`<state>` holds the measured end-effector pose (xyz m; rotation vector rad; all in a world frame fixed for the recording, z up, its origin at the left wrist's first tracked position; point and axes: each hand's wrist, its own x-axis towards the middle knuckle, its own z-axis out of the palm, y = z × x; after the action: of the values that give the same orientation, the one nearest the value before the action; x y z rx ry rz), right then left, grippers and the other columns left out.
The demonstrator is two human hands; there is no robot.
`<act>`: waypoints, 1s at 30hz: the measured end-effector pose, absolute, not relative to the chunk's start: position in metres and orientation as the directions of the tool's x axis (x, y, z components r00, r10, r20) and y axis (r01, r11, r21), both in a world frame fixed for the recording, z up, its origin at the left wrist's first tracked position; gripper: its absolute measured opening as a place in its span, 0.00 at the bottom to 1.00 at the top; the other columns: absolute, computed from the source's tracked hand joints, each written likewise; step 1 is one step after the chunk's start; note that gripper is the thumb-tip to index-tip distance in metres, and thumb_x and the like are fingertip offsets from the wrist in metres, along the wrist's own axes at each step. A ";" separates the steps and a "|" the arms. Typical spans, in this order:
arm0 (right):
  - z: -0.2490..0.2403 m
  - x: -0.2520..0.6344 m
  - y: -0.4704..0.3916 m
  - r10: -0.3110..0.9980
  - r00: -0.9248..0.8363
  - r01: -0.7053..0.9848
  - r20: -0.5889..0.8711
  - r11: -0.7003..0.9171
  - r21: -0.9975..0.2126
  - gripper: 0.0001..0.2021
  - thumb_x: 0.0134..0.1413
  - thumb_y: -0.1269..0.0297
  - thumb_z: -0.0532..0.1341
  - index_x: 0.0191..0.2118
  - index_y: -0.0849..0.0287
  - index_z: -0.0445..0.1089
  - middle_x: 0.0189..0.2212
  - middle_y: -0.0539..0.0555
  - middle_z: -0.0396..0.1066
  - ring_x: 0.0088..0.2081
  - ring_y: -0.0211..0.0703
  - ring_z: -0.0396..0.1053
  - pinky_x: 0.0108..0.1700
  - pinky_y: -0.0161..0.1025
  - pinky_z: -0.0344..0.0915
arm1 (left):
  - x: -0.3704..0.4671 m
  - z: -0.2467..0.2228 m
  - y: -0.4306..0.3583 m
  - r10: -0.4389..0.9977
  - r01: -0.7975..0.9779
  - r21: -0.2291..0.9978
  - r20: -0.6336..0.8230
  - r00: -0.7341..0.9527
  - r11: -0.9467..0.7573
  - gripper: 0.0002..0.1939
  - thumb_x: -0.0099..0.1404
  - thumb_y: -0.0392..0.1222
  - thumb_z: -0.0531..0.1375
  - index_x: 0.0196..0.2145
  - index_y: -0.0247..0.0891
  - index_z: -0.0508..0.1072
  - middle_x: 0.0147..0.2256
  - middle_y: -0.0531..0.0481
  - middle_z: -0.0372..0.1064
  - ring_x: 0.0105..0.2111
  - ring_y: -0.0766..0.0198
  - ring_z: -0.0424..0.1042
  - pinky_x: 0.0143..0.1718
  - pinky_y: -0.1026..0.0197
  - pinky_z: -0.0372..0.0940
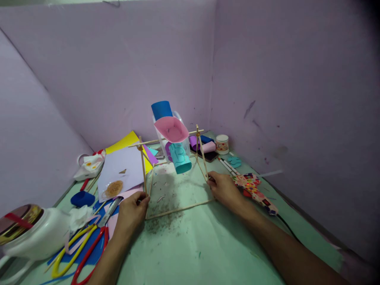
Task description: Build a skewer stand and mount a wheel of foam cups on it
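A frame of thin wooden sticks (181, 209) stands on the green table, with a rod across its top. On that rod hangs a clear plastic wheel (162, 140) carrying curled paper pieces: a blue one (162, 110), a pink one (172, 130) and a teal one (179, 158). My left hand (132, 211) is closed in a pinch around the lower part of the frame's left leg. Fingers of my right hand (224, 188) pinch the right leg low down. Brown rubber bands seem to bind the joints at the top of both legs.
Scissors with yellow and red handles (89, 253), a cutter (110, 211), a white teapot-like vessel (44, 233) and paper sheets (121, 166) crowd the left. On the right lie a flower-patterned glue gun (255, 190) with its cord, markers (227, 166) and a tape roll (222, 144). Walls enclose the table's back.
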<state>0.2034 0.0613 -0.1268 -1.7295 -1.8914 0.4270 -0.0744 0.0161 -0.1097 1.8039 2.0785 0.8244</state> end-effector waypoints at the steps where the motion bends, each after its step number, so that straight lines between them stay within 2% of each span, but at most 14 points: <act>1: -0.127 0.204 0.062 0.985 -0.034 0.816 0.172 0.127 -0.564 0.09 0.52 0.74 0.55 0.35 0.62 0.72 0.30 0.58 0.76 0.34 0.43 0.71 0.35 0.34 0.57 | -0.076 -0.111 0.017 0.969 0.819 0.571 0.164 -0.185 0.060 0.09 0.56 0.43 0.53 0.26 0.39 0.70 0.22 0.53 0.67 0.25 0.62 0.65 0.26 0.63 0.54; 7: -0.129 0.204 0.064 0.983 -0.048 0.824 0.178 0.140 -0.550 0.08 0.51 0.74 0.56 0.34 0.62 0.72 0.30 0.56 0.75 0.32 0.42 0.69 0.32 0.33 0.55 | -0.082 -0.118 0.024 0.973 0.832 0.553 0.169 -0.156 0.037 0.09 0.55 0.43 0.52 0.21 0.40 0.65 0.18 0.55 0.60 0.22 0.64 0.61 0.25 0.63 0.52; 18: -0.127 0.207 0.066 0.980 -0.078 0.841 0.183 0.164 -0.516 0.07 0.49 0.72 0.56 0.26 0.60 0.71 0.22 0.54 0.71 0.26 0.40 0.64 0.29 0.34 0.51 | -0.077 -0.120 0.023 0.966 0.841 0.541 0.198 -0.164 0.032 0.09 0.54 0.42 0.51 0.20 0.40 0.63 0.18 0.55 0.59 0.22 0.64 0.60 0.26 0.64 0.53; 24: -0.130 0.206 0.062 0.978 -0.078 0.825 0.191 0.171 -0.539 0.08 0.50 0.74 0.55 0.30 0.61 0.72 0.26 0.54 0.73 0.30 0.41 0.67 0.31 0.33 0.53 | -0.075 -0.119 0.018 0.955 0.834 0.551 0.232 -0.183 0.026 0.10 0.55 0.43 0.50 0.21 0.39 0.65 0.19 0.54 0.63 0.23 0.64 0.62 0.26 0.64 0.54; 30: -0.129 0.211 0.052 0.982 -0.086 0.813 0.167 0.166 -0.558 0.09 0.51 0.74 0.55 0.33 0.62 0.72 0.27 0.54 0.74 0.30 0.40 0.68 0.31 0.32 0.54 | -0.074 -0.119 0.013 0.957 0.831 0.557 0.236 -0.168 0.009 0.10 0.56 0.43 0.50 0.22 0.39 0.65 0.19 0.55 0.61 0.23 0.65 0.61 0.25 0.64 0.54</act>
<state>0.2114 0.0515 -0.1288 -1.6930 -1.9471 0.4434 -0.0737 0.0133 -0.1186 1.8753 2.0706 0.8881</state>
